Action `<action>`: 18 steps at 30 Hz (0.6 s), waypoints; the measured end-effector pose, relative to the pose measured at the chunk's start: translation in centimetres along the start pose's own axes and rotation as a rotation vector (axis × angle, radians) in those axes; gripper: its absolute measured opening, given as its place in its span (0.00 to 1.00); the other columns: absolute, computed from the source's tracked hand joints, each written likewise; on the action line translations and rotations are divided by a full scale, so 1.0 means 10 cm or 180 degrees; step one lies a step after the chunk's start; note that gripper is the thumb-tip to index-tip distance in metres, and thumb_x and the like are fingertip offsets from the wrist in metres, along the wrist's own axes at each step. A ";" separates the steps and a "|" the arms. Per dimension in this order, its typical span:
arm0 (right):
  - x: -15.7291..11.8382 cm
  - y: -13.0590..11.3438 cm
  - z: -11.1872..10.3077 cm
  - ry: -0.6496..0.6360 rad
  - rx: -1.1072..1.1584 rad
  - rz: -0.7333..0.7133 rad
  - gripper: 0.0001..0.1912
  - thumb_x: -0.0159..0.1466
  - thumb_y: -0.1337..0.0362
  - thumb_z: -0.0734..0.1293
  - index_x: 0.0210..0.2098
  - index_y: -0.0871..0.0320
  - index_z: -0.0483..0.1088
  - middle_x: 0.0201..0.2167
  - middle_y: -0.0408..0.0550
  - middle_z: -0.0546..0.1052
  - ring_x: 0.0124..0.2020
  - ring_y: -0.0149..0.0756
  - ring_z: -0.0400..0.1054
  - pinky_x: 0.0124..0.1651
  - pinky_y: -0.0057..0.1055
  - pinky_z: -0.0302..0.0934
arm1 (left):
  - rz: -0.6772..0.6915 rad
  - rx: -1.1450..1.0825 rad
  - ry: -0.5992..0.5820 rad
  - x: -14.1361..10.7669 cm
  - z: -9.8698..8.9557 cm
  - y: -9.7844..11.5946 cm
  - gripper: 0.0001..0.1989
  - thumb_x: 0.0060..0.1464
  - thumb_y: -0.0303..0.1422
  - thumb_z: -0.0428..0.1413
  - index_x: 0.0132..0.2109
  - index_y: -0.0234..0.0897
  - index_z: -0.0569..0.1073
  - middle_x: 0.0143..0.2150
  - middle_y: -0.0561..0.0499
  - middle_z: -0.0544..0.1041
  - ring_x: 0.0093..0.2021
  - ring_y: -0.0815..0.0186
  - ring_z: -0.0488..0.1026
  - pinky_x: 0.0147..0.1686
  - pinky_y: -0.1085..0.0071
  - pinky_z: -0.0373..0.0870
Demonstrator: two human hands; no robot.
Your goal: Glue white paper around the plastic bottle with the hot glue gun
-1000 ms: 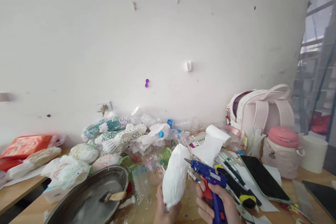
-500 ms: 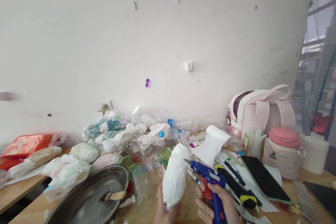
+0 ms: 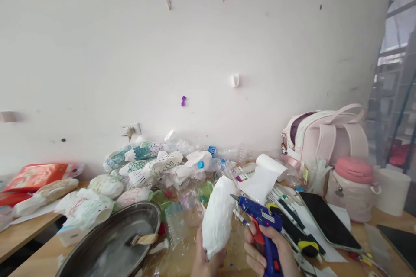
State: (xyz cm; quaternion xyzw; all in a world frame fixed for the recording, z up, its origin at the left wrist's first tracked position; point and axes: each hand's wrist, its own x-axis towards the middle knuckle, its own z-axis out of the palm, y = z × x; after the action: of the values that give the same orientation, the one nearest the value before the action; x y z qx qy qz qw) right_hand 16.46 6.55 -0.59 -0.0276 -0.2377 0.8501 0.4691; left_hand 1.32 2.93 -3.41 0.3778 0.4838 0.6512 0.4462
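Note:
My left hand point(image 3: 208, 262) grips the lower end of a white, paper-wrapped oblong form point(image 3: 218, 216), held upright above the table. In my right hand point(image 3: 271, 251) is a blue hot glue gun point(image 3: 260, 213), fingers wrapped round its handle near the red trigger. Its nozzle points left, close to the upper right side of the white form; whether they touch I cannot tell. Behind them lies a partly unrolled white paper roll point(image 3: 271, 166). To the left sits a dark metal basin point(image 3: 78, 253) with greyish liquid and a wooden-handled brush point(image 3: 144, 239).
Several painted fish-like paper forms point(image 3: 143, 151) and clear plastic bottles pile up against the wall. On the right lie pens, a yellow-black utility knife point(image 3: 307, 249) and a phone point(image 3: 328, 220). A pink-lidded jar point(image 3: 352, 186) and a pale pink backpack point(image 3: 325, 138) stand behind.
The whole view has shifted slightly. Both hands keep their grips, and the glue gun's nozzle stays near the white form, with little visible movement between them.

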 end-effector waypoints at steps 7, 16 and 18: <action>-0.02 -0.02 0.01 0.0074 -0.0218 0.0176 0.10 0.55 0.60 0.71 0.27 0.61 0.71 0.24 0.42 0.73 0.11 0.18 0.52 0.13 0.16 0.49 | -0.0112 -0.0075 0.0048 -0.02 0.02 0.01 0.35 0.37 0.31 0.59 0.55 0.37 0.60 0.21 0.58 0.68 0.21 0.70 0.58 0.23 0.72 0.57; -0.02 0.02 -0.05 0.0194 -0.0235 0.0321 0.12 0.55 0.59 0.71 0.27 0.61 0.69 0.24 0.42 0.73 0.11 0.18 0.52 0.12 0.17 0.48 | -0.0286 -0.0008 -0.0039 0.06 0.01 0.04 0.18 0.35 0.36 0.60 0.36 0.37 0.67 0.14 0.61 0.63 0.17 0.71 0.57 0.21 0.72 0.56; -0.01 0.02 -0.07 0.0179 -0.0251 0.0354 0.12 0.55 0.59 0.71 0.27 0.61 0.68 0.24 0.42 0.73 0.11 0.18 0.52 0.12 0.17 0.47 | -0.0290 -0.0017 -0.0061 0.08 0.00 0.03 0.15 0.35 0.37 0.60 0.32 0.38 0.65 0.13 0.61 0.63 0.17 0.71 0.57 0.21 0.71 0.56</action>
State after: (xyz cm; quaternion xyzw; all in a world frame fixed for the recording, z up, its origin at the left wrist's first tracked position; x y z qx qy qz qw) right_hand 16.53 6.62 -1.34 -0.0831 -0.2558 0.8637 0.4262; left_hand 1.03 3.67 -3.01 0.3605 0.4945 0.6278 0.4810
